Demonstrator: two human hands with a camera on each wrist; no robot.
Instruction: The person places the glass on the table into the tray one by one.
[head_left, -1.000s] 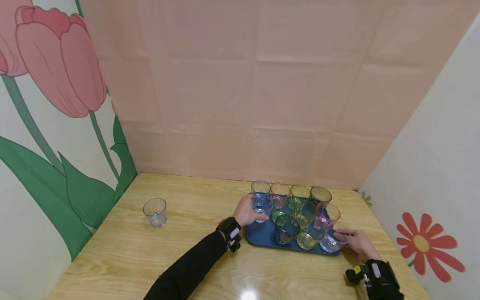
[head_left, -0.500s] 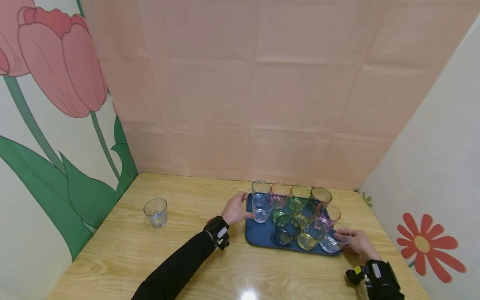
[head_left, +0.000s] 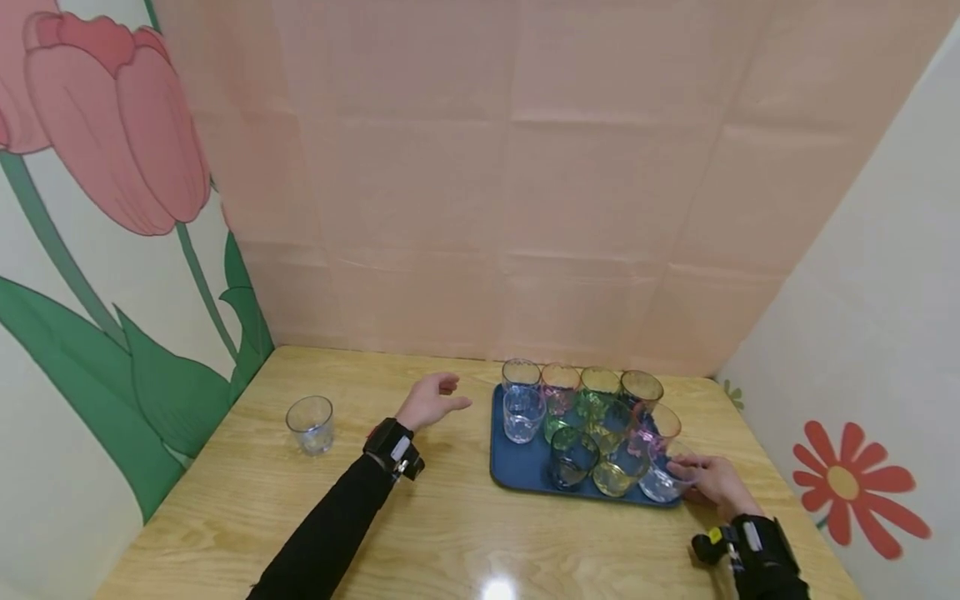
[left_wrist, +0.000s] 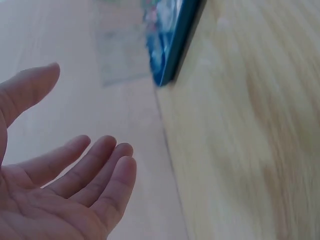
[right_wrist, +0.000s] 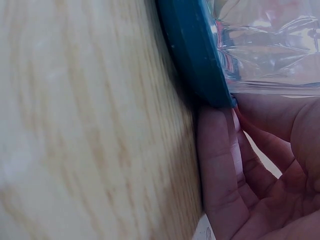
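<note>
My left hand [head_left: 429, 402] is over the table, left of the blue tray [head_left: 517, 468]. Its fingers are loosely bent with nothing between them, and the left wrist view shows the palm bare. Nearest to it on the tray is a clear glass [head_left: 523, 417] in the left column. At the tray's front right corner, my right hand [head_left: 716, 485] pinches the rim [right_wrist: 200, 65], its digits either side of the edge in the right wrist view. Those digits lie close beside another clear glass [head_left: 658, 483]; whether they touch it I cannot tell.
Several tinted glasses stand upright on the tray, among them a pink glass [head_left: 561, 379], a green glass [head_left: 600, 383], a dark glass [head_left: 573, 458] and a yellow glass [head_left: 617, 475]. One clear glass [head_left: 311, 425] stands alone at the table's left. A pink-covered wall [head_left: 480, 208] rises behind.
My left hand has let go of the clear glass in the tray's left column and moved left, away from the tray. My right hand has stayed at the tray's corner.
</note>
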